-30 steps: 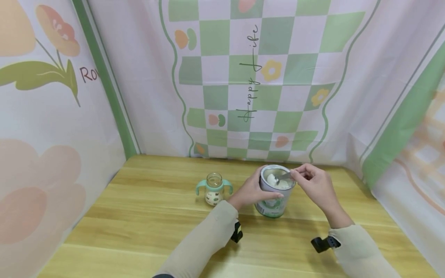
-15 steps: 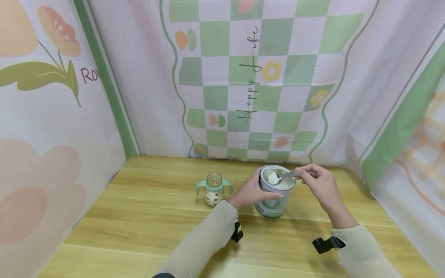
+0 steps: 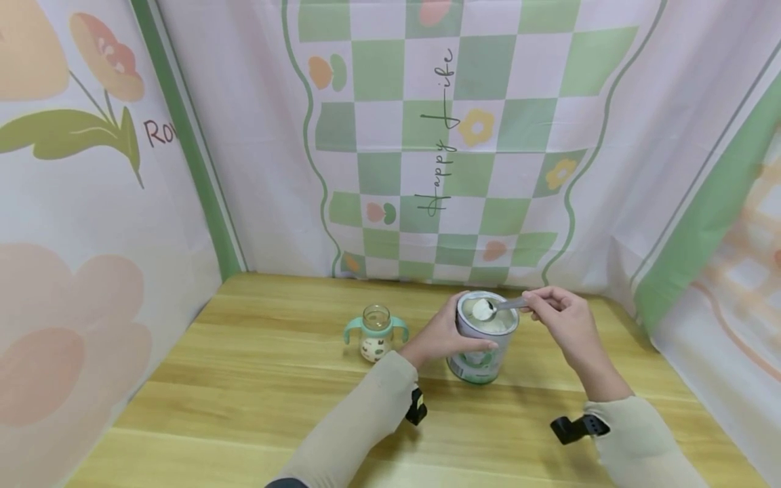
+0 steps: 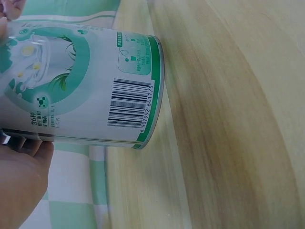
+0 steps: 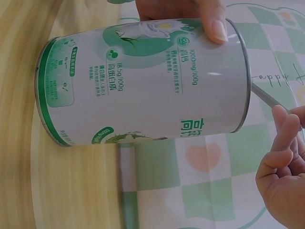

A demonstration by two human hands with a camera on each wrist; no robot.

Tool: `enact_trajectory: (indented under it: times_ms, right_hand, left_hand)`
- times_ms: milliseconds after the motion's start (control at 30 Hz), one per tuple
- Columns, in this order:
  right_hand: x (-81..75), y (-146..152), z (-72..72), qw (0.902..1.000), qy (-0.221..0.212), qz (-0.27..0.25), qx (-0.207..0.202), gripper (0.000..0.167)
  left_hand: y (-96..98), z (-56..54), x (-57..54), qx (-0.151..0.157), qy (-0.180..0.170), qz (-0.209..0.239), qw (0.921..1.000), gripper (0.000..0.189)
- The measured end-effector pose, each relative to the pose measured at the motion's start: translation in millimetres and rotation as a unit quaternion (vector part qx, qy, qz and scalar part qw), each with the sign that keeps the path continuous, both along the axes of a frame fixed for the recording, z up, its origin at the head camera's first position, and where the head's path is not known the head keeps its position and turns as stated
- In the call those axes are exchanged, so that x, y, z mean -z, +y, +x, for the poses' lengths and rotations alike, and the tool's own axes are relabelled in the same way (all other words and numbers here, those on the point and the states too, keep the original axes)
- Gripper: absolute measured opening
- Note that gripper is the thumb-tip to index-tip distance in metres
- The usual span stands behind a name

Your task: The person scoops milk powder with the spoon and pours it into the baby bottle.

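Note:
A white and green milk powder tin (image 3: 482,366) stands without a lid on the wooden table, a barcode (image 4: 129,102) showing low on its side in the left wrist view. My left hand (image 3: 441,335) grips the tin near its rim, thumb across the front. Between thumb and fingers my right hand (image 3: 564,324) pinches the handle of a metal spoon (image 3: 511,303). The spoon's bowl, heaped with white powder (image 3: 483,310), is at the tin's mouth. In the right wrist view the spoon handle (image 5: 268,97) slants out past the rim, its bowl hidden by the tin.
Left of the tin stands a small baby bottle (image 3: 376,333) with two mint green handles, an open top and pale contents. A checkered cloth (image 3: 439,169) hangs behind the table (image 3: 256,379), and printed curtains close in both sides.
The spoon has come up from deeper inside the tin, now bearing a heap of powder. My right hand has shifted slightly to the right; the left hand stays on the tin.

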State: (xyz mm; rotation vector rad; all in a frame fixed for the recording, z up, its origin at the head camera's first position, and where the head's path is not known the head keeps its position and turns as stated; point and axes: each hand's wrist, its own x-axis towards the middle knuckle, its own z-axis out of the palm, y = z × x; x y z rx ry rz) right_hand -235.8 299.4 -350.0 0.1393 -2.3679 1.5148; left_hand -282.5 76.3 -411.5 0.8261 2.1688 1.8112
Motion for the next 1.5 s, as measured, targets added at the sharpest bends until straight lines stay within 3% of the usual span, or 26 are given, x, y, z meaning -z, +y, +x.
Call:
enact_trajectory:
  times_ms: [300,533,867,1500]
  right_hand:
    - [-4.4,0,0.1,0.9997,0.006,-0.021,-0.014,0.039]
    - [-7.5,-1,0.8,0.9996,0.009,-0.021,-0.018,0.039]
    - [-9.7,-3,0.0,0.9975,0.015,-0.060,-0.034,0.031]
    - [-18.4,-23,-3.3,0.9974,0.023,-0.050,-0.047,0.034]
  left_hand:
    - [-1.6,0.8,-3.0,-0.003,0.006,-0.013,0.9999,0.096]
    - [-4.0,-1.8,-7.8,0.021,0.042,-0.008,0.9989,0.089]
    - [-10.0,1.0,-13.2,-0.037,0.010,-0.083,0.9958,0.112]
    - [-44.4,-3.2,-31.1,-0.028,0.055,-0.123,0.9905,0.095]
